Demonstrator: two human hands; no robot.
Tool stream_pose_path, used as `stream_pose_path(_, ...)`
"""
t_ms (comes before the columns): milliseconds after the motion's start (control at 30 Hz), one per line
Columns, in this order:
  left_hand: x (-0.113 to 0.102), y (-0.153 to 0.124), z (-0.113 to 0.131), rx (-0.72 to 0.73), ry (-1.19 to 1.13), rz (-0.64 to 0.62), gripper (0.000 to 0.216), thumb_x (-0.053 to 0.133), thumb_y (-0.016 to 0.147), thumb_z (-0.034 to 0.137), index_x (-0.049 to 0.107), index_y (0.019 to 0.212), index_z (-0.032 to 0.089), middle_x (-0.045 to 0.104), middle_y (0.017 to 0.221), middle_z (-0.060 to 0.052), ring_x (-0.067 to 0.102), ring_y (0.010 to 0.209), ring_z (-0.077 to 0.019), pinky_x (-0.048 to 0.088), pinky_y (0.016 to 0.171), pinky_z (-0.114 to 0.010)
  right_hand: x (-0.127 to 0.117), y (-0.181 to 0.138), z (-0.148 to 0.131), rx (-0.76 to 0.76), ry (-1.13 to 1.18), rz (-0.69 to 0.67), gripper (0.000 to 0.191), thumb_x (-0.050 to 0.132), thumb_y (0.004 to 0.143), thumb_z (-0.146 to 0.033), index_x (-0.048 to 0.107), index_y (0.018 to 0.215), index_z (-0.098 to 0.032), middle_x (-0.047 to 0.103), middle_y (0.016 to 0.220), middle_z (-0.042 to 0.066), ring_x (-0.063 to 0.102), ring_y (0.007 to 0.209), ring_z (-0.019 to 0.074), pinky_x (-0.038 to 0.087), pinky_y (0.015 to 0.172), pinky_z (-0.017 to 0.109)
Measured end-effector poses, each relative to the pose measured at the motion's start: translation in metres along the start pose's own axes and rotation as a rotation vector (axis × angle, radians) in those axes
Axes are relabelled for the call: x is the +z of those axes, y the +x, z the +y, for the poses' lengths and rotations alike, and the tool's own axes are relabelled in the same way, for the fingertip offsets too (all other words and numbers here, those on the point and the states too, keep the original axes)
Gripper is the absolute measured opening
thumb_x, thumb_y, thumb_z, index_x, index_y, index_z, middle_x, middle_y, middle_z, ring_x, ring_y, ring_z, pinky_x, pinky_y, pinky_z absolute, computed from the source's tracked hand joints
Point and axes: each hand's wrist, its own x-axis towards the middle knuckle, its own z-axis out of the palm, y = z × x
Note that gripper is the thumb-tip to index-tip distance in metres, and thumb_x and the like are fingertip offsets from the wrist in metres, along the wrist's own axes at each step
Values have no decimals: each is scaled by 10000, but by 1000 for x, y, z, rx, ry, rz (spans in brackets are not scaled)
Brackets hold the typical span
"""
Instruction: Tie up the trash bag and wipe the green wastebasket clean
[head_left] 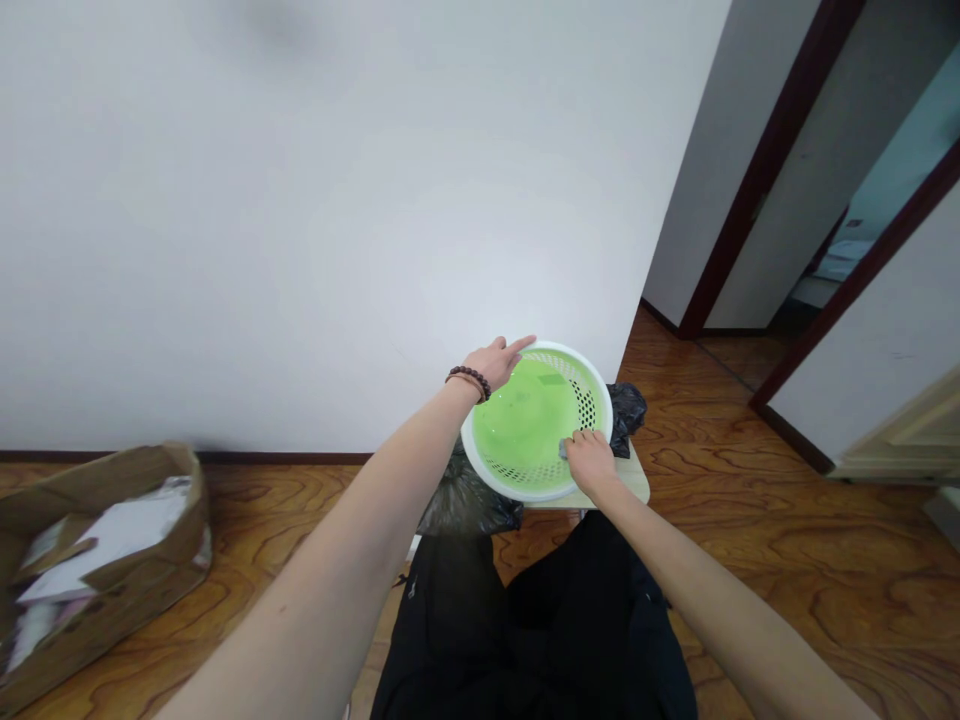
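In the green basket near frame centre, a grey item is being gripped by the right hand; how the left hand grips cannot be told. Lower left, papers are being held in a box.

The head-worn camera views from above and behind the grip of the right hand, facing forward and down. Coverage is wide: legs nearer than the grip, wall beyond it.
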Motion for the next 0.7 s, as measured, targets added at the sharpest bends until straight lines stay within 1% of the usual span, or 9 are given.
stream_pose_path(100,10,-5,-8,-23,-84,67,526,254,887,480,275,1388,317,563,1071,-84,572,923,-214,387,829,-308,9,-1,-7,29,-4,-5,275,377,831,-70,628,938,-106,594,930,159,490,939,252,309,794,349)
stream_pose_path(167,16,-10,-14,-26,-151,79,555,288,865,529,329,1366,294,596,1085,-80,563,962,-211,384,842,-295,16,-2,-15,51,24,-51,282,382,816,-49,627,943,-104,597,933,153,500,935,242,333,771,330)
stream_pose_path(233,20,-16,-17,-61,-198,42,569,346,832,560,398,1327,283,625,1068,-73,579,928,-203,399,812,-280,25,-4,-26,68,65,-123,289,400,791,-31,628,949,-112,602,933,142,510,929,225,351,753,310)
stream_pose_path(300,22,-21,-17,-110,-210,-25,548,405,802,564,484,1261,275,655,1003,-65,596,865,-198,413,766,-270,33,-7,-37,81,84,-170,303,416,768,-21,625,965,-117,604,943,138,515,926,215,363,746,299)
stream_pose_path(400,22,-23,-13,-156,-199,-116,459,450,780,541,617,1091,247,675,897,-64,604,811,-203,418,713,-263,41,-12,-48,85,49,-142,316,392,781,-25,619,984,-110,598,971,151,509,940,224,372,750,311)
stream_pose_path(467,22,-21,-10,-175,-188,-145,424,458,775,521,654,1004,223,674,860,-76,607,798,-217,419,688,-270,43,-13,-49,68,21,-114,318,369,800,-33,620,979,-111,595,977,158,505,944,230,370,760,323)
stream_pose_path(567,21,-15,-7,-170,-177,-142,414,456,775,500,669,956,195,668,828,-97,607,774,-238,419,654,-291,42,-13,-42,41,9,-107,316,367,804,-43,622,975,-119,600,968,154,509,941,230,360,771,329)
stream_pose_path(700,17,-12,-3,-137,-219,-95,387,476,764,495,677,869,182,649,739,-76,595,703,-208,409,619,-273,32,-12,-27,25,10,-154,251,443,780,-110,626,951,-118,611,951,148,524,930,236,346,784,336)
